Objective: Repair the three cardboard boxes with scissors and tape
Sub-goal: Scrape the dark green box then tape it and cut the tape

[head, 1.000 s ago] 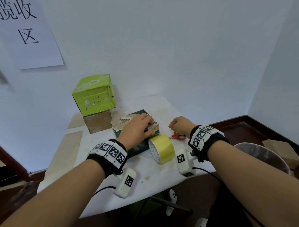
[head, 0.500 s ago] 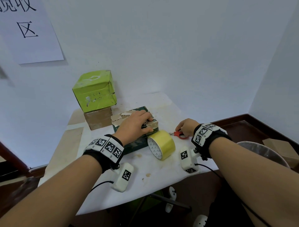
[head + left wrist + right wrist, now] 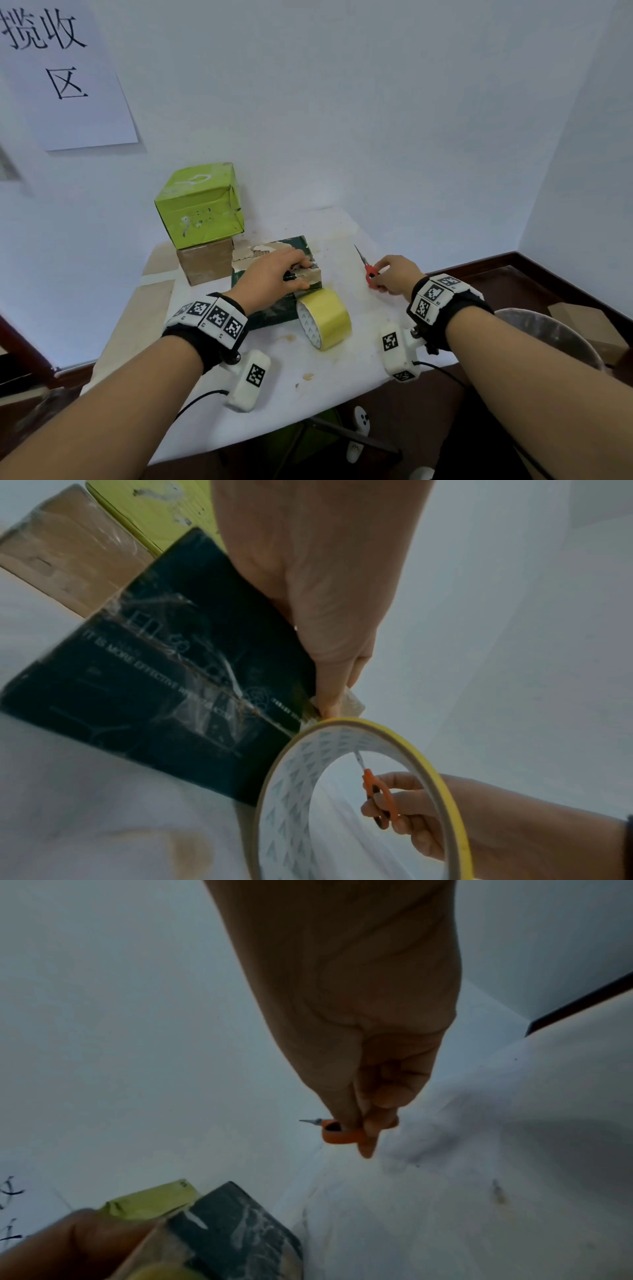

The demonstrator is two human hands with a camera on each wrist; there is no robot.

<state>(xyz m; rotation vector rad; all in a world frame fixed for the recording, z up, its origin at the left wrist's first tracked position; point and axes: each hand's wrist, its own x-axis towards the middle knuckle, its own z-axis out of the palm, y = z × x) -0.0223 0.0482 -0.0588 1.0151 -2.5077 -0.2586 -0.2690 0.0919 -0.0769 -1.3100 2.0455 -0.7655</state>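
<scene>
A torn dark green box lies mid-table. My left hand holds its right top corner, fingers on the torn top and thumb on the front face. A yellow tape roll stands on edge against the box's front right corner. To the right my right hand grips the orange handles of small scissors, held just above the table with the blades pointing away and left. A lime green box sits on a brown box behind, at the left.
The white table stands against a white wall and ends close to my forearms. A round bin is on the floor at the right, with a cardboard piece beyond it. A paper sign hangs on the wall.
My right hand has moved right, away from the tape roll, with the scissors in it; their blades now point away. My left hand has stayed on the dark green box.
</scene>
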